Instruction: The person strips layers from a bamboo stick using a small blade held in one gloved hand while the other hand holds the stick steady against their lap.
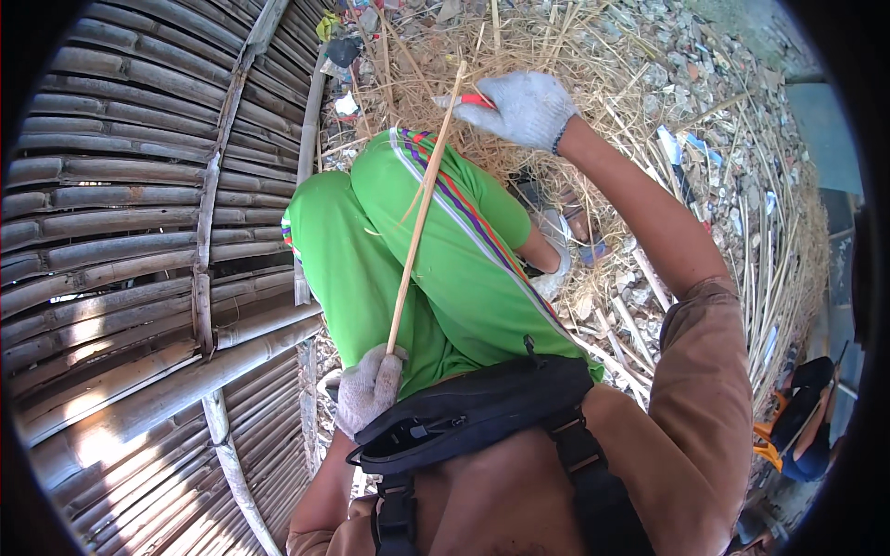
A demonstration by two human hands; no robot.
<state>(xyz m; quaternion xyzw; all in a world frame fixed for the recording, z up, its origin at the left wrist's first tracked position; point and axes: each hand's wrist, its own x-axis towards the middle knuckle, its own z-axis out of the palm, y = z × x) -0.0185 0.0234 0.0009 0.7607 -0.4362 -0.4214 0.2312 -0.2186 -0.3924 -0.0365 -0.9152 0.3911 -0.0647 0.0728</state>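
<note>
Slantwise, pale strip (pixel 424 208) in left fingers (pixel 386 372); red tool (pixel 476 99) in right hand (pixel 530 107)

A slatted wall (pixel 130 197) blocks the left; there is room above the strip (pixel 423 208).

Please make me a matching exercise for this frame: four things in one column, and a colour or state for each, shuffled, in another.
Things:
1. Left hand
2. Right hand
3. Pants
4. Pouch

Colours and states:
A. Black
B. Gripping a red object
C. Green, striped
D. Holding the lower end of a thin strip

Pairs: 1-D, 2-B, 3-C, 4-A
</note>
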